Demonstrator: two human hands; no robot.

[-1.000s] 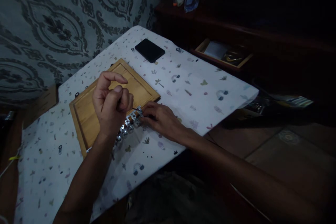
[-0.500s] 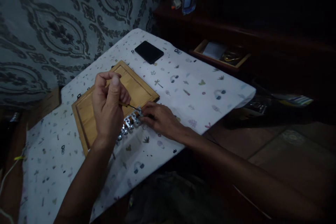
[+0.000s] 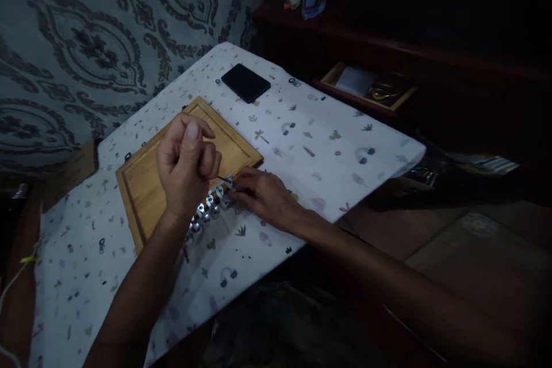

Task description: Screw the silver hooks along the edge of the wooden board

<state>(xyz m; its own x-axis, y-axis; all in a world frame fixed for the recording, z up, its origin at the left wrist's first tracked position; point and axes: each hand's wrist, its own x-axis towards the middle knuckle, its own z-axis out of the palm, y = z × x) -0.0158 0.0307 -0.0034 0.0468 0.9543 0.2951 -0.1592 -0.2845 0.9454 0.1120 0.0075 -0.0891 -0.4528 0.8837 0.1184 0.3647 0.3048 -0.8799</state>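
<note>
A flat wooden panel with a raised border lies on the table. Along its near edge runs a row of several shiny metal brackets. My left hand is closed above the panel around a screwdriver; its thin dark shaft shows, while the handle is hidden in my fingers. The shaft's tip meets the bracket at the right end of the row. There, my right hand is closed, with thumb and fingers pinching that end bracket, which they partly cover.
A black phone lies on the patterned white tablecloth beyond the panel. To the right, an open drawer holds small items. A bottle stands on the dark furniture behind. Brown cardboard leans at the left.
My left hand has turned around the screwdriver and shifted slightly right, so the yellow handle seen before is now covered. My right hand stays at the end bracket.
</note>
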